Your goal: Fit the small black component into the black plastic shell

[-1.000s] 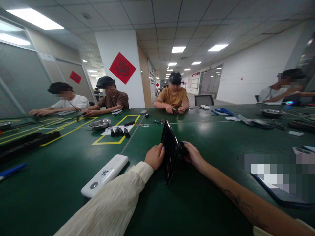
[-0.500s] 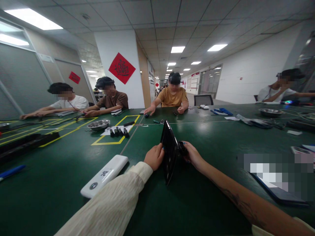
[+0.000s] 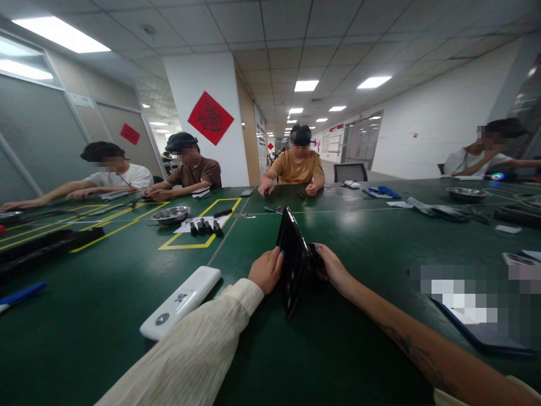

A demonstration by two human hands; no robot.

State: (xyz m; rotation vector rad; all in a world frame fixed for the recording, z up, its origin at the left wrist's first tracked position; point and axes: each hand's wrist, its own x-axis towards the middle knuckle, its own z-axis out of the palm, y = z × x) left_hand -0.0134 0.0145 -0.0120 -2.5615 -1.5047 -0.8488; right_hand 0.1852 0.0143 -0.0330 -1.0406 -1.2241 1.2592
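A flat black glossy panel [image 3: 291, 259] stands on its edge on the green table [image 3: 338, 349], tilted slightly. My left hand [image 3: 265, 270] is closed on its left face, in a cream sleeve. On the other side my right hand [image 3: 332, 266] presses against the panel with its fingers curled around a small dark part I cannot make out.
A white power bank [image 3: 181, 302] lies left of my left arm. Farther off are a yellow taped rectangle [image 3: 198, 225] with small black parts [image 3: 205, 227] and a metal bowl [image 3: 171, 214]. Other people sit around the table. A dark tablet [image 3: 482, 332] lies at the right, a blue pen [image 3: 21, 294] at the left.
My hands and the panel have stayed put. The person in the orange shirt across the table reached a hand out and drew it back.
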